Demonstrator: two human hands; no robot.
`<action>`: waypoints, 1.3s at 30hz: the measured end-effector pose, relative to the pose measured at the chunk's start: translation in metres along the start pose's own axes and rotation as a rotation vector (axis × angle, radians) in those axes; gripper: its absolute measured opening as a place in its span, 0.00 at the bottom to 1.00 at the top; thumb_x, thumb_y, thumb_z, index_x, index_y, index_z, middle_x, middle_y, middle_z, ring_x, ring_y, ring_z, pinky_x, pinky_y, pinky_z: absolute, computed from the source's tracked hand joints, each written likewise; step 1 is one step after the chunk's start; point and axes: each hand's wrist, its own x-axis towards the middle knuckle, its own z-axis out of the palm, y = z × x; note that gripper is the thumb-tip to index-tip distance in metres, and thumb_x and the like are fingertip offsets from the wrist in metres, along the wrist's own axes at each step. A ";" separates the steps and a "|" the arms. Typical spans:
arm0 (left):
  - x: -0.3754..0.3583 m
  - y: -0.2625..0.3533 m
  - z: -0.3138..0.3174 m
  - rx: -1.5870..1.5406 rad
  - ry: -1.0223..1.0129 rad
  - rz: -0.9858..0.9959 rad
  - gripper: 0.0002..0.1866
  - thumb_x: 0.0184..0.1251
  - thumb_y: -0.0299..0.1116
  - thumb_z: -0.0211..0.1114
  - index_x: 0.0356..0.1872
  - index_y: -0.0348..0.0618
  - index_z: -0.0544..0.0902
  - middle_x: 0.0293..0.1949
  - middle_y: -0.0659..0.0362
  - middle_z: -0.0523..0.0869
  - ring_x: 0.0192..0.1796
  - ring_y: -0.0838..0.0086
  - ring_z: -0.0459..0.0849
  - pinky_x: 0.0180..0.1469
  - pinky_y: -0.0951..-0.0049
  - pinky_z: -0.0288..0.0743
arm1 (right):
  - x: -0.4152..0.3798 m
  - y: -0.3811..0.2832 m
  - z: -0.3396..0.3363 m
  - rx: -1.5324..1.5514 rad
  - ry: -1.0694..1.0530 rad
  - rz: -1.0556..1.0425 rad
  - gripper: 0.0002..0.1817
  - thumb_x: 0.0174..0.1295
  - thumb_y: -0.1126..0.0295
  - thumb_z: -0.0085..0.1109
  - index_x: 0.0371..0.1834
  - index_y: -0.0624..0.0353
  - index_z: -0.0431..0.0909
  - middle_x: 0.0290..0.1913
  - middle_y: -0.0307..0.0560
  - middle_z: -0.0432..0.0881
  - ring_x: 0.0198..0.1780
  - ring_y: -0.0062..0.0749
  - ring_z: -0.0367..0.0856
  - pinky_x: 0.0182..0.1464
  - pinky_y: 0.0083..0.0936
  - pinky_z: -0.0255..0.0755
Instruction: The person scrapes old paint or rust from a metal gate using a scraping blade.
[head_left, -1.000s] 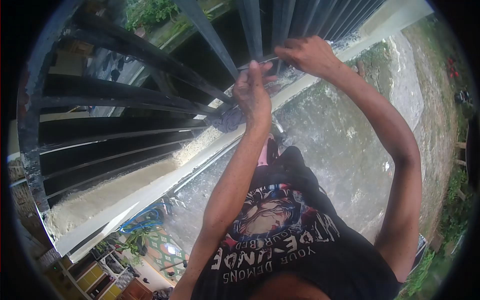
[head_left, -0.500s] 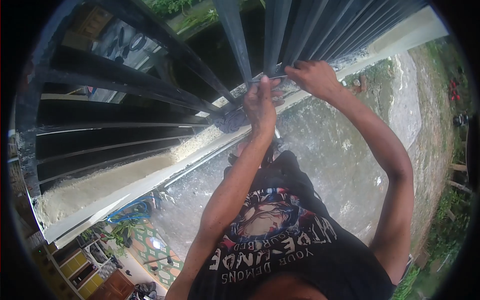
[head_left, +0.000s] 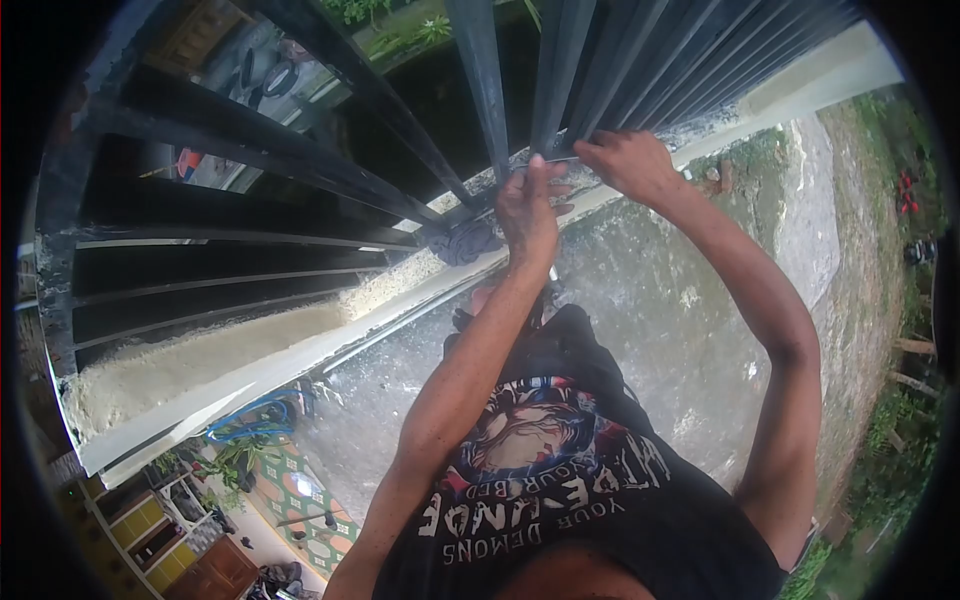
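Note:
My left hand (head_left: 530, 212) is raised at the foot of the dark metal bars (head_left: 480, 85), thumb up and other fingers partly curled. To its right, my right hand (head_left: 632, 165) is closed, with its knuckles upward. A thin strip (head_left: 563, 158) runs between the two hands, low across the bars; both hands seem to pinch it, though its kind is too small to make out. Beside my left wrist, a crumpled grey-purple cloth (head_left: 465, 243) lies on the ledge at the base of the bars.
The rough concrete ledge (head_left: 230, 338) carries the row of bars. Below it spreads a stained concrete floor (head_left: 690, 300). Coiled blue hose (head_left: 255, 415) and green-patterned tiles (head_left: 290, 490) show at lower left. Behind the bars stands a cluttered surface (head_left: 265, 85). Plants edge the right side.
My view has shifted slightly. Both hands stay at the same bars, with the right hand a little lower in the picture. The cloth has not moved on the ledge.

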 end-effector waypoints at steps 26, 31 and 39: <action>0.003 -0.006 -0.008 0.022 0.019 0.004 0.23 0.77 0.52 0.59 0.45 0.37 0.82 0.44 0.53 0.90 0.37 0.76 0.87 0.31 0.75 0.86 | 0.001 -0.010 -0.003 0.000 -0.002 0.027 0.06 0.62 0.64 0.58 0.40 0.48 0.79 0.28 0.42 0.79 0.31 0.41 0.85 0.28 0.39 0.78; 0.006 -0.008 -0.012 0.030 -0.004 0.040 0.23 0.77 0.52 0.60 0.48 0.37 0.83 0.44 0.54 0.90 0.37 0.76 0.87 0.32 0.73 0.86 | 0.002 -0.011 0.000 0.020 0.058 0.031 0.07 0.62 0.63 0.58 0.41 0.48 0.79 0.29 0.42 0.79 0.31 0.42 0.85 0.29 0.38 0.78; 0.005 -0.003 -0.013 0.006 -0.014 0.001 0.24 0.76 0.52 0.60 0.50 0.37 0.82 0.43 0.54 0.90 0.37 0.76 0.87 0.32 0.75 0.86 | 0.002 -0.014 -0.005 0.030 -0.001 0.040 0.06 0.66 0.62 0.58 0.42 0.48 0.79 0.28 0.43 0.82 0.30 0.41 0.87 0.27 0.38 0.79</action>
